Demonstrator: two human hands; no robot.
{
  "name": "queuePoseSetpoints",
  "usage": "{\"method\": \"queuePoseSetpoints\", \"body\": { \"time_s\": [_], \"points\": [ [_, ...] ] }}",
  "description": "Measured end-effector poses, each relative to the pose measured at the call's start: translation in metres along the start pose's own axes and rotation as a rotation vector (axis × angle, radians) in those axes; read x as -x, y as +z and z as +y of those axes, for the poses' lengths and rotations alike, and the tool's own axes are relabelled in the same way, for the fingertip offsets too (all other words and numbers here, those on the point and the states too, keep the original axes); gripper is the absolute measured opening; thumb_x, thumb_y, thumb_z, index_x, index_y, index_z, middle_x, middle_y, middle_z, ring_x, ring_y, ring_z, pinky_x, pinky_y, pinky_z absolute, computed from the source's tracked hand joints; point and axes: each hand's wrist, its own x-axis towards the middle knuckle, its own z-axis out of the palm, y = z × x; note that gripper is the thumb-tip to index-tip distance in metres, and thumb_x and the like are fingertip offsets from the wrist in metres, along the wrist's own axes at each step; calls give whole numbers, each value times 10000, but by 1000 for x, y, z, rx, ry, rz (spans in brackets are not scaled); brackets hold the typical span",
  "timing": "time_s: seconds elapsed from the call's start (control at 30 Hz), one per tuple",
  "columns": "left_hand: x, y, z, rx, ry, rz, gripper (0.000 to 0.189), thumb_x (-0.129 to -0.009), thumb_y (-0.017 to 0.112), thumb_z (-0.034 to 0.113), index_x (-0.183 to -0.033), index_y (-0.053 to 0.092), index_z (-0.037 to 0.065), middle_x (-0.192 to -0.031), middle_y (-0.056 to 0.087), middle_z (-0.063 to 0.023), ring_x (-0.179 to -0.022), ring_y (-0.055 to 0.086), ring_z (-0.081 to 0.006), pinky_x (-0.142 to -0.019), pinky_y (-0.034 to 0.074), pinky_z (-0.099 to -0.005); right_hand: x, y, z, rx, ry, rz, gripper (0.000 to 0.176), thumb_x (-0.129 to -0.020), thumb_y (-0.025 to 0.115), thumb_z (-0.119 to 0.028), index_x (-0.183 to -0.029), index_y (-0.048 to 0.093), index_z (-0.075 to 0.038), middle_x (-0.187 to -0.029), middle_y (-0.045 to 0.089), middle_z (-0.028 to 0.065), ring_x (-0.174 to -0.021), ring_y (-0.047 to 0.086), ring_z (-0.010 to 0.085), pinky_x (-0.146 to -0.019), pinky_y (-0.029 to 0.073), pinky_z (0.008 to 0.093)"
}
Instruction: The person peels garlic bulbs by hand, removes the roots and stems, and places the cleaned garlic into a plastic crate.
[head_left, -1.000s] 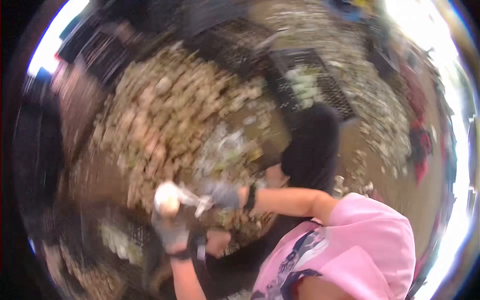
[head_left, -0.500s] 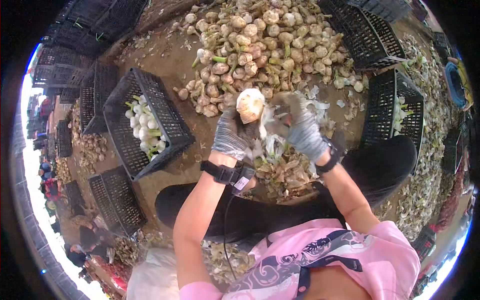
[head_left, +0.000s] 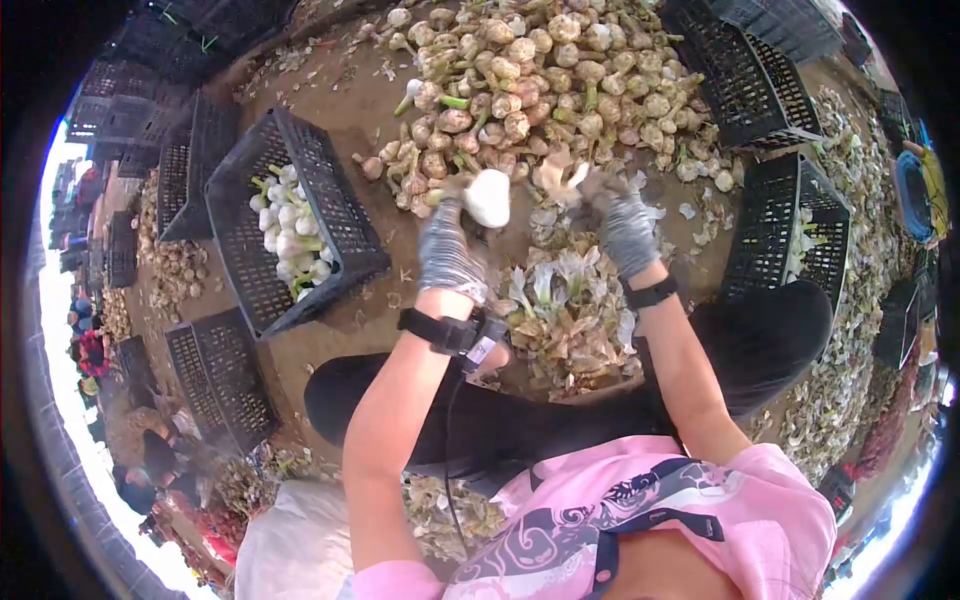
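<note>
My left hand [head_left: 450, 245], in a grey striped glove, is closed on a smooth white garlic bulb [head_left: 488, 198]. To its right, my right hand [head_left: 625, 225] wears a matching glove with dark fingertips. Loose papery peel [head_left: 556, 178] shows at the right fingertips, which are blurred, so I cannot tell whether they pinch it. Beyond both hands lies a large heap of unpeeled garlic [head_left: 540, 85]. Below and between the hands is a pile of shed skins [head_left: 570, 320].
A black crate [head_left: 345, 215] at left holds white garlic with green stems. Another crate [head_left: 770, 215] stands at right, near my knee, with a further crate [head_left: 745, 80] behind it. Scattered skins [head_left: 860, 290] cover the far right. People sit at the far left edge.
My hands have moved apart, the right one to the right. The bulb in my left hand now looks white and bare, and peel has come away from it.
</note>
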Motion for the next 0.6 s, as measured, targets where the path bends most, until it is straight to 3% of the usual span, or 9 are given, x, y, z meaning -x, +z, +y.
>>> {"method": "queuePoseSetpoints", "body": {
  "time_s": [0.07, 0.1, 0.17, 0.2, 0.27, 0.33, 0.37, 0.53, 0.6],
  "points": [
    [3, -1, 25, 194, 44, 93, 316, -792, 622, 315, -965, 545, 63, -887, 587, -47, -786, 579, -142, -565, 518, -269, -1, -14, 22, 492, 12, -92, 253, -772, 586, -141, -995, 569, -24, -935, 623, 101, -817, 593, 228, -736, 472, 351],
    [3, -8, 41, 218, 114, 79, 293, -800, 608, 277, -986, 531, 64, -905, 581, -50, -800, 577, -147, -583, 523, -267, -6, -24, 36, 493, 16, -97, 253, -772, 586, -141, -995, 569, -24, -935, 623, 101, -817, 593, 228, -736, 472, 351],
    [-1, -29, 80, 296, 259, 118, 274, -825, 566, 254, -1001, 518, 49, -933, 573, -74, -815, 570, -179, -626, 520, -310, -17, -42, 61, 1446, 38, -297, 344, -774, 583, -270, -1008, 565, -17, -952, 612, 170, -868, 578, 320, -767, 452, 410],
    [-4, -40, 102, 351, 337, 170, 282, -841, 539, 268, -995, 518, 33, -943, 571, -96, -815, 565, -205, -652, 512, -356, -12, -34, 57, 1444, 42, -304, 344, -774, 583, -270, -1008, 565, -17, -952, 612, 170, -868, 578, 320, -767, 452, 410],
    [9, -61, 141, 548, 452, 104, 282, -850, 499, 252, -961, 520, -6, -881, 569, -117, -744, 557, -215, -648, 510, -358, 2, -7, 42, 1879, 196, -518, 340, -804, 534, -322, -918, 611, -11, -860, 603, 214, -822, 574, 341, -748, 449, 389],
    [21, -64, 158, 246, 792, 397, 290, -840, 497, 253, -899, 522, -29, -817, 560, -127, -670, 540, -213, -611, 496, -336, -12, -8, 56, 1912, 277, -541, 367, -789, 526, -351, -908, 617, -16, -885, 603, 205, -840, 563, 370, -762, 439, 411],
    [37, -50, 167, 587, 707, 278, 233, -807, 538, 147, -968, 504, -19, -804, 551, -91, -662, 527, -182, -562, 483, -282, -15, -3, 62, 1817, 184, -453, 369, -762, 558, -342, -912, 612, -9, -885, 604, 209, -824, 571, 367, -740, 450, 420],
    [27, -47, 151, 356, 676, 148, 108, -787, 529, 37, -870, 532, -34, -772, 550, -98, -674, 518, -167, -590, 481, -272, -66, 2, 135, 1627, 11, -291, 361, -694, 617, -278, -865, 603, 40, -854, 598, 235, -799, 574, 377, -688, 464, 422],
    [27, -36, 136, 363, 497, 20, 134, -782, 554, 26, -900, 536, -37, -802, 550, -101, -696, 514, -146, -596, 488, -264, -68, 22, 149, 1718, -114, -290, 304, -688, 622, -243, -799, 607, 39, -848, 595, 236, -805, 570, 362, -677, 465, 411]
  ]
}}
